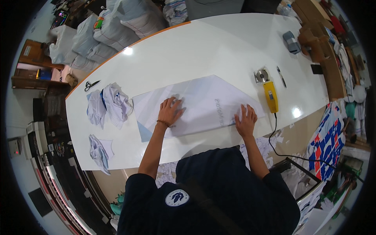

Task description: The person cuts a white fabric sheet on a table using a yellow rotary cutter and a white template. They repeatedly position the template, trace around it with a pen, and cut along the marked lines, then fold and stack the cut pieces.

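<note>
A large white and pale blue fabric piece (196, 102) lies flat on the white table in front of me, with faint lettering on its right part. My left hand (169, 111) rests on its left half, fingers spread. My right hand (246, 119) lies on its right part by the near edge, fingers also apart. Neither hand grips anything. To the right of the fabric lies a yellow electric rotary cutter (270, 94) with a round blade, its black cord running off the table's near edge.
Crumpled fabric pieces (113, 103) and black scissors (92, 85) lie at the left, with another small fabric bundle (100, 150) nearer. A pen (281, 76), a grey device (291, 42) and a black flat object (317, 69) lie right on the table (168, 51). Stuffed sacks (113, 33) stand beyond.
</note>
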### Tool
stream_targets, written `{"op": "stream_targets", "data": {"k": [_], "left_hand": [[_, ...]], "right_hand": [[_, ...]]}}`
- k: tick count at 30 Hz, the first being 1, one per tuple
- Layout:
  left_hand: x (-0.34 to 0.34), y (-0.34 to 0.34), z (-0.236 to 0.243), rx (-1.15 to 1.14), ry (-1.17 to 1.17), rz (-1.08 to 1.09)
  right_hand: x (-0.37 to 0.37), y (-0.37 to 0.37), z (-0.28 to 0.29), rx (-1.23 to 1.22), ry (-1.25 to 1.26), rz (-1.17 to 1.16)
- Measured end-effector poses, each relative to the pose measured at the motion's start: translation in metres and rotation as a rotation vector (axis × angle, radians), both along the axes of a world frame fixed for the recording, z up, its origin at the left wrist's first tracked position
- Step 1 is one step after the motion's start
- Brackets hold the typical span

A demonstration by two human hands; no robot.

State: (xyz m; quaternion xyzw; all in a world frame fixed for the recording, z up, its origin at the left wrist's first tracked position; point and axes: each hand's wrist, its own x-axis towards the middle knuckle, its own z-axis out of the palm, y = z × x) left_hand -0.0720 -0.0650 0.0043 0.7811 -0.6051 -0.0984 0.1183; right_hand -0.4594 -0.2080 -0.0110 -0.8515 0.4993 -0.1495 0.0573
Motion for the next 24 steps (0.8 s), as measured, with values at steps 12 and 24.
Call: {"op": "stream_targets", "data": {"k": [12,24], "left_hand": [[-0.013,-0.019,-0.007,0.173,-0.101,0.344],[-0.094,-0.104,0.013,0.238,-0.032,-0.026]], "right_hand": [[-0.002,-0.047,0.012,-0.048,-0.166,-0.18],[-0.125,-0.278,-0.009,-0.088,-0.086,-0.543]]}}
